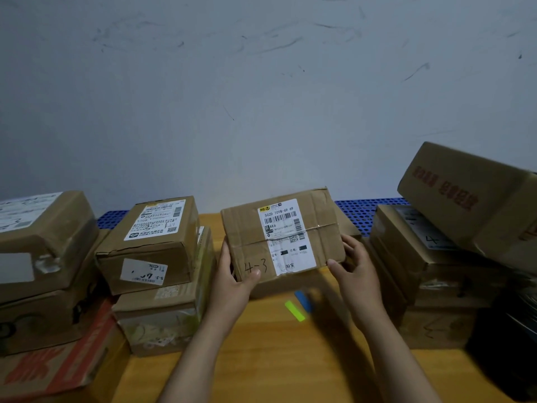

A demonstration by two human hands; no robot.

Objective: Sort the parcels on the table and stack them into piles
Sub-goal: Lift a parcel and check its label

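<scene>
I hold a flat cardboard parcel (250, 237) marked "4-3", with a white shipping label, tilted up above the middle of the wooden table (276, 359). My left hand (236, 274) grips its lower left corner, thumb on the front face. At the lower right corner my right hand (353, 267) grips the parcel, fingers curled round the edge. A pile of two boxes (157, 257) stands just left of it. Further left rises another pile (43, 257). On the right stands a pile (430, 271) with a "4" on one label.
A large box with red print (470, 199) leans tilted on top of the right pile. A green strip (294, 311) and a blue strip (302, 298) lie on the table under the parcel. A blue perforated panel (366, 210) runs along the wall. A dark object (505, 344) sits far right.
</scene>
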